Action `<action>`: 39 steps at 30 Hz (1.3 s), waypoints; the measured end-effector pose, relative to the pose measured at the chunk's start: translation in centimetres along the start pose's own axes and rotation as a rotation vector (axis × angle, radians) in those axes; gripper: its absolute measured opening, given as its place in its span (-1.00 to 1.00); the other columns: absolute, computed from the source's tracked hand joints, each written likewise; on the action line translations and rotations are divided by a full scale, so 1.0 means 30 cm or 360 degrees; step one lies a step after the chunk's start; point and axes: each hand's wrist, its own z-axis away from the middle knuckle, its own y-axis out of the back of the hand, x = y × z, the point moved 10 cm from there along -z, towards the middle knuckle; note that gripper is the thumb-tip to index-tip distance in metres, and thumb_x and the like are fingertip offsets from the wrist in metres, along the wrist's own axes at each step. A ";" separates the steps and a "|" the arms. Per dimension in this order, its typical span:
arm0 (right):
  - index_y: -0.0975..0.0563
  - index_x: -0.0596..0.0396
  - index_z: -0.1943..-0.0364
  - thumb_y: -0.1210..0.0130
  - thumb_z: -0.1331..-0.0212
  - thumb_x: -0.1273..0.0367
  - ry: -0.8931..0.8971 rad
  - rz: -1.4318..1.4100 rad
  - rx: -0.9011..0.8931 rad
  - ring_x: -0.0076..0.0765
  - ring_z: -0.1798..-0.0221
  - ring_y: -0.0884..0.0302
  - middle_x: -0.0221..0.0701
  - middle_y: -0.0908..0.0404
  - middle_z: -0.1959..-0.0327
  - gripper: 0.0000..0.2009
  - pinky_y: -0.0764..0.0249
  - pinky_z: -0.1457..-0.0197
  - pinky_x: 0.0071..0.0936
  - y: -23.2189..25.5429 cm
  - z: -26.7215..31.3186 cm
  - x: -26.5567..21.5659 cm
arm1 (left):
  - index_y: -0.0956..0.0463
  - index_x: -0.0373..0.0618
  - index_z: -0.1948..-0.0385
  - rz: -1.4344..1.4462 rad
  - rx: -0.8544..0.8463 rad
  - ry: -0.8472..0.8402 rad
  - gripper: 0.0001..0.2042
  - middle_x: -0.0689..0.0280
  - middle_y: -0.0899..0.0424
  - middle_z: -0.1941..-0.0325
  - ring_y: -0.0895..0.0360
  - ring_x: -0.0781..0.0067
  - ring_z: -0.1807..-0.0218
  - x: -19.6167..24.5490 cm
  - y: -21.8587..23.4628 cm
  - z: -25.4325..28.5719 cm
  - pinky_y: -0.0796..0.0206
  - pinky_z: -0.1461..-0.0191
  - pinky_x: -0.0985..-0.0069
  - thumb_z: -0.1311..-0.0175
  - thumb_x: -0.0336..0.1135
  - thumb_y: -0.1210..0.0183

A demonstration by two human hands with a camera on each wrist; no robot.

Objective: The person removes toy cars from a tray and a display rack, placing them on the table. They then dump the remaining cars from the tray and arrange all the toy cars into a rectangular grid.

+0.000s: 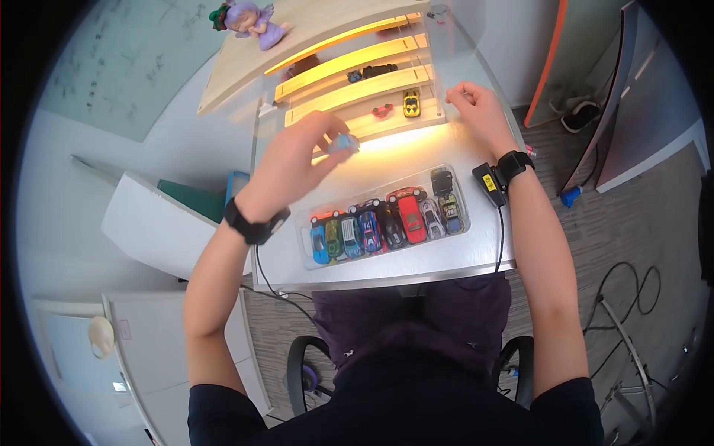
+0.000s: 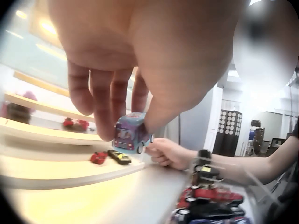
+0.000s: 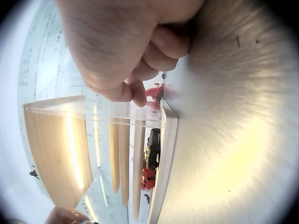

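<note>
My left hand (image 1: 286, 158) pinches a small light blue and purple toy bus (image 2: 132, 133) between thumb and fingers, in the air before the lit shelf. In the head view the toy bus (image 1: 343, 143) looks blurred. My right hand (image 1: 482, 111) is by the right end of the shelf, its fingers loosely curled and holding nothing. On the lowest shelf board stand a yellow and black toy car (image 1: 411, 104) and a small red toy car (image 1: 382, 111). A clear plastic tray (image 1: 306, 236) in front of me holds several toy cars in a row, among them a red car (image 1: 410, 218).
Two dark toy vehicles (image 1: 379, 70) stand on a higher board of the wooden shelf (image 1: 312, 111). A purple-haired figurine (image 1: 256, 26) sits on its top. Cables (image 1: 500, 245) run from both wrist cameras over the table's edge. A white cabinet (image 1: 156, 215) stands at the left.
</note>
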 end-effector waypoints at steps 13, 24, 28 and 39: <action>-0.72 0.06 0.18 -0.25 -0.53 0.15 0.0059 -0.0008 0.0012 -0.71 0.49 -0.24 -0.65 -0.52 0.57 -0.73 -0.18 0.38 -0.50 -0.008 -0.002 0.006 | -0.63 -0.15 0.13 -0.0536 -0.0077 -0.0100 -0.71 0.19 -0.70 0.12 -0.66 0.03 0.07 0.104 0.004 0.365 -0.52 0.01 0.19 -0.15 -0.47 -0.51; -0.71 0.10 0.20 -0.25 -0.54 0.17 0.0081 -0.0016 0.0015 -0.77 0.48 -0.17 -0.69 -0.52 0.56 -0.72 -0.12 0.37 -0.55 0.000 -0.005 -0.003 | -0.57 -0.11 0.26 -0.0751 0.0005 -0.0030 -0.74 0.23 -0.60 0.21 -0.63 0.05 0.13 0.113 -0.002 0.366 -0.46 0.07 0.18 -0.17 -0.37 -0.52; -0.71 0.10 0.22 -0.25 -0.53 0.18 0.0063 -0.0010 -0.0008 -0.75 0.47 -0.18 -0.71 -0.46 0.58 -0.73 -0.12 0.37 -0.55 0.002 -0.016 0.026 | -0.57 -0.10 0.26 -0.0678 0.0040 -0.0157 -0.76 0.18 -0.61 0.22 -0.63 0.02 0.13 0.161 0.055 0.258 -0.47 0.04 0.13 -0.24 -0.30 -0.49; -0.72 0.10 0.23 -0.26 -0.49 0.15 0.0084 0.0018 0.0030 -0.68 0.52 -0.19 -0.64 -0.38 0.65 -0.71 -0.14 0.40 -0.44 0.002 0.002 -0.003 | -0.26 -0.42 -0.57 -0.0330 -0.0563 0.0179 -0.23 -0.15 -0.33 -0.66 -0.37 -0.17 -0.62 -0.155 -0.233 -0.094 -0.25 -0.67 0.12 -0.69 0.19 0.01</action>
